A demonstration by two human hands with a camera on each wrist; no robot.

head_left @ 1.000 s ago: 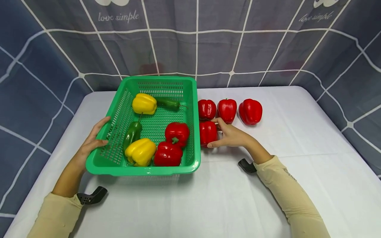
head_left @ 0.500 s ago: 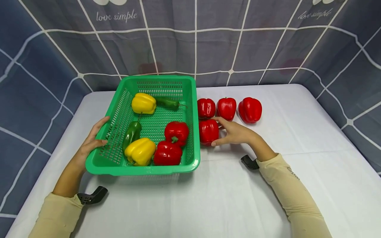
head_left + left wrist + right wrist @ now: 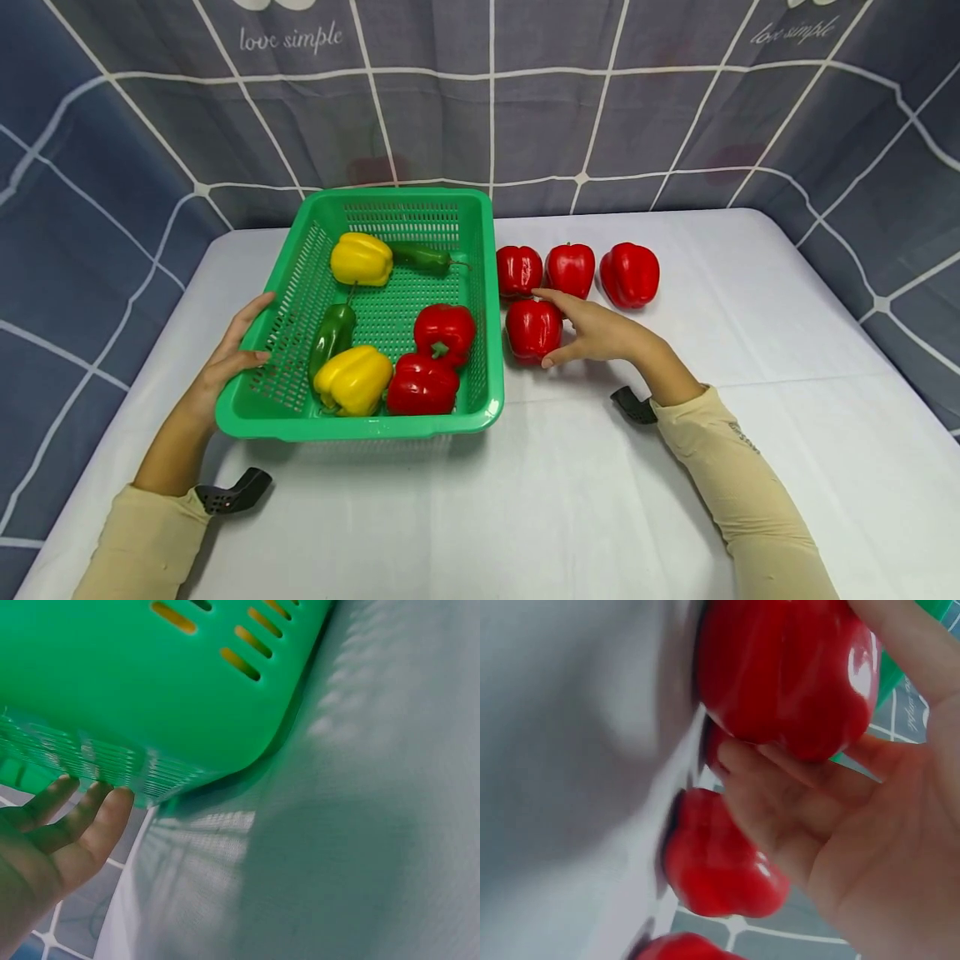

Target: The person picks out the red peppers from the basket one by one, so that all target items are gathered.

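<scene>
My left hand (image 3: pixel 225 350) holds the left rim of a green plastic basket (image 3: pixel 497 367), thumb lapping over the edge. In the left wrist view, several fingertips (image 3: pixel 120 799) meet its slotted outer wall. My right hand (image 3: pixel 603 329) grips a red bell pepper (image 3: pixel 534 332) just outside the basket's right side, thumb toward the front and fingers behind. The right wrist view has this red bell pepper (image 3: pixel 787 671) between thumb and fingers, low by the white cloth. Its far side is hidden.
Inside the basket lie two yellow bell peppers (image 3: pixel 354 381), two green chili peppers (image 3: pixel 333 335) and two red bell peppers (image 3: pixel 423 385). Three more red bell peppers (image 3: pixel 570 269) stand in a row behind my right hand. Grey gridded curtain (image 3: pixel 435 125) surrounds the white-covered table (image 3: pixel 480 517).
My right hand has shifted slightly right, and the red bell pepper has come with it, turning a little and leaving a small gap to the basket. My left hand and the basket stay put.
</scene>
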